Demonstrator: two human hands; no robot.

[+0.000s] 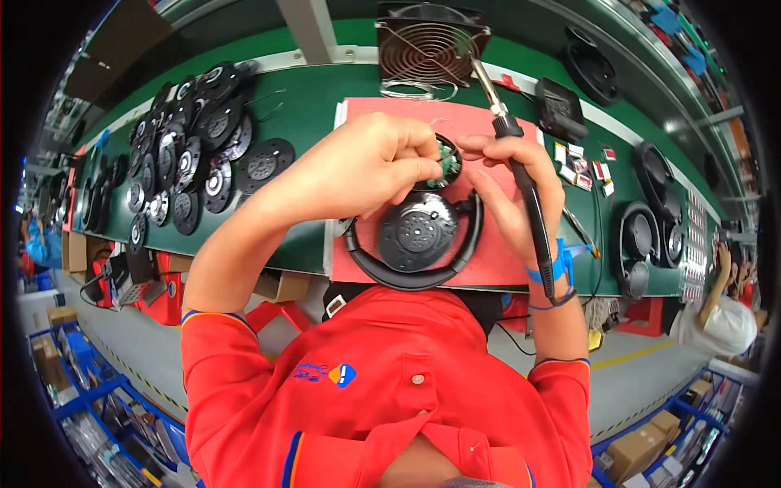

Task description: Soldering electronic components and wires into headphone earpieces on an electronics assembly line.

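Note:
A black pair of headphones [399, 279] lies on the pink mat [362, 244] in front of me. One ear cup carries a round black perforated plate [416, 234]; the farther cup stands open and shows a green circuit board [447, 163]. My left hand [378, 163] is over that board, thumb and fingers pinched together at its left edge. What they pinch is too small to make out. My right hand [521, 183] holds a soldering iron [533, 215] by its black handle, metal end pointing away from me. Its fingertips hover beside the open cup's right side.
A fan with a wire grille [431, 50] stands behind the mat. Many black speaker plates [218, 122] cover the left of the green bench. At right are a black tray [560, 110], small battery packs [579, 169], tweezers [579, 226] and more headphones [639, 236]. A co-worker [716, 325] sits far right.

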